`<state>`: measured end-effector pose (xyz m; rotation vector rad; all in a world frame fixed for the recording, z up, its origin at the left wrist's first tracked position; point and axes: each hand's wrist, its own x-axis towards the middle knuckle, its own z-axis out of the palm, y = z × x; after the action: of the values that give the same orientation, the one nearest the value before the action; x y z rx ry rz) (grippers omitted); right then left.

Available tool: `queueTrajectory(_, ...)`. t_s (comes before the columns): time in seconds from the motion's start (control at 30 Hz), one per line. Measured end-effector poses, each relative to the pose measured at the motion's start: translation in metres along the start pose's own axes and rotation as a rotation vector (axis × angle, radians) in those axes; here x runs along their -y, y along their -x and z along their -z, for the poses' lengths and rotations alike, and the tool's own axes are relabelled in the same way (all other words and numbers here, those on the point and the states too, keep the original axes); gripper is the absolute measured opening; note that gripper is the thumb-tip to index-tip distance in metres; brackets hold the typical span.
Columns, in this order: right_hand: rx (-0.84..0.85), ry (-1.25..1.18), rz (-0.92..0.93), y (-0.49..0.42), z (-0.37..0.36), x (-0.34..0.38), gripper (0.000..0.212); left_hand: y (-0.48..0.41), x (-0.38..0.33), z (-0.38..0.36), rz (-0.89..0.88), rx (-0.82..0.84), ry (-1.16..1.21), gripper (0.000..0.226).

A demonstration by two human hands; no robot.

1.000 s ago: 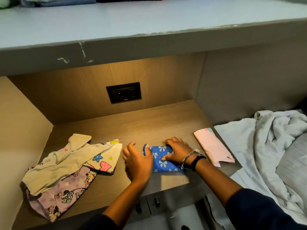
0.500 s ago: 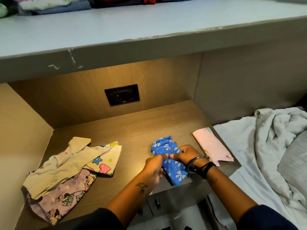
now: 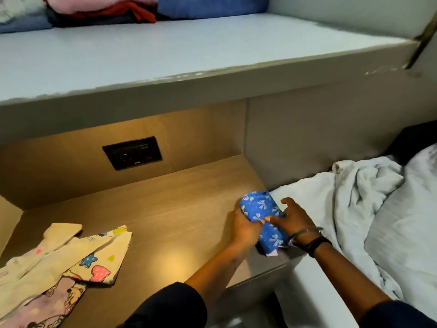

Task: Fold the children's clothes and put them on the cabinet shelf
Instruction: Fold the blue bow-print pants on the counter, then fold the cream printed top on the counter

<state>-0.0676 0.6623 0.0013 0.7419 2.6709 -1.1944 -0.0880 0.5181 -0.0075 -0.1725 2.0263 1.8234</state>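
Note:
A small blue garment with white bows (image 3: pixel 262 217), folded into a narrow bundle, sits at the right end of the wooden surface (image 3: pixel 165 209). My left hand (image 3: pixel 244 229) grips its left side. My right hand (image 3: pixel 292 220), with bracelets at the wrist, holds its right side. The pink folded piece seen before is hidden under the bundle and hands. A loose heap of cream and printed children's clothes (image 3: pixel 59 261) lies at the left. Above, the grey cabinet shelf (image 3: pixel 189 48) carries folded clothes (image 3: pixel 106 8) at its back.
A black socket panel (image 3: pixel 132 152) sits in the wooden back wall. A rumpled white bed sheet (image 3: pixel 354 197) lies directly right of the surface. The grey side wall (image 3: pixel 307 129) bounds the niche on the right.
Both hands have carried the blue bundle to the right, over the spot where the pink folded piece lay. The view has tilted up, showing more of the shelf and its clothes.

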Motion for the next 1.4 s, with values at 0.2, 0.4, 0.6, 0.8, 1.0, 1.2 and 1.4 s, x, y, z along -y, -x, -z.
queueTrajectory(0.2, -0.251, 0.505, 0.520, 0.013, -0.023, -0.010, 0.053, -0.005, 0.009, 0.026, -0.565, -0.111, -1.107, 0.068)
queueTrajectory(0.4, -0.089, 0.709, 0.537, 0.011, -0.046, -0.029, 0.073, 0.003, 0.023, 0.074, -0.438, 0.081, -1.053, 0.066)
queueTrajectory(0.6, -0.155, 0.751, 0.634, 0.030, -0.052, 0.055, 0.051, 0.053, 0.030, 0.227, -0.556, -0.234, -0.987, 0.047)
queueTrajectory(0.8, 0.130, 0.576, 1.004, 0.083, -0.205, 0.185, 0.054, 0.126, 0.047, 0.419, -0.105, -0.499, -1.322, 0.068)
queueTrajectory(1.0, 0.205, 0.687, 0.970, 0.091, -0.317, 0.250, 0.033, 0.163, 0.089, 0.498, 0.026, -0.370, -1.388, 0.060)
queueTrajectory(1.2, 0.068, 0.306, 0.856, 0.081, -0.303, 0.262, 0.015, 0.158, 0.079, 0.510, -0.116, -0.546, -1.110, 0.036)
queueTrajectory(1.4, 0.020, -0.150, 0.777, 0.065, -0.217, 0.275, 0.019, 0.137, 0.007, 0.500, -0.334, -0.510, -0.574, 0.007)
